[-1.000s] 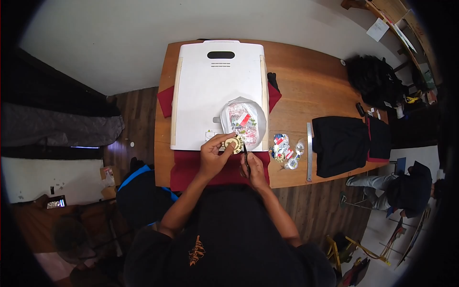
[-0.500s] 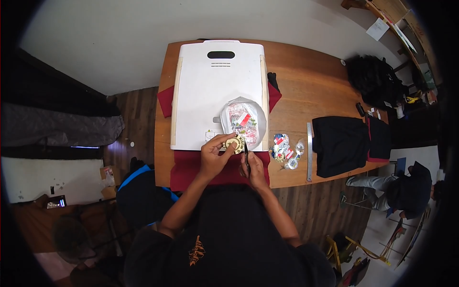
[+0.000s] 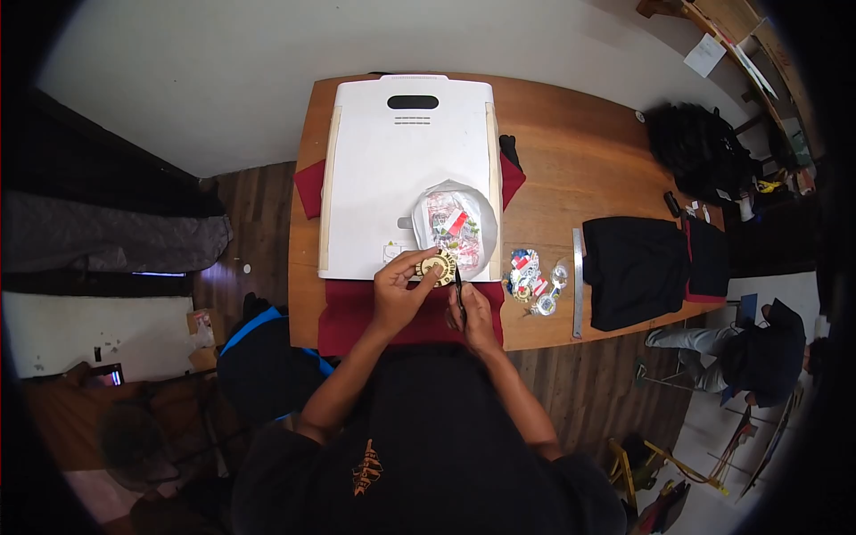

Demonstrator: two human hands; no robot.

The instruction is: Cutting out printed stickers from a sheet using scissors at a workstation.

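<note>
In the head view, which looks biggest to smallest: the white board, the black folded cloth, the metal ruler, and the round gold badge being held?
1. White board
2. Black folded cloth
3. Metal ruler, long but very thin
4. Round gold badge, held in the left hand

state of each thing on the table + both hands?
left hand: gripping round gold badge, held up at the board's near edge
right hand: closed on dark slim tool, tip at badge
clear bag: lying on white board, holds red-white pieces
loose badges: scattered on table
metal ruler: flat
black cloth: folded flat
</note>
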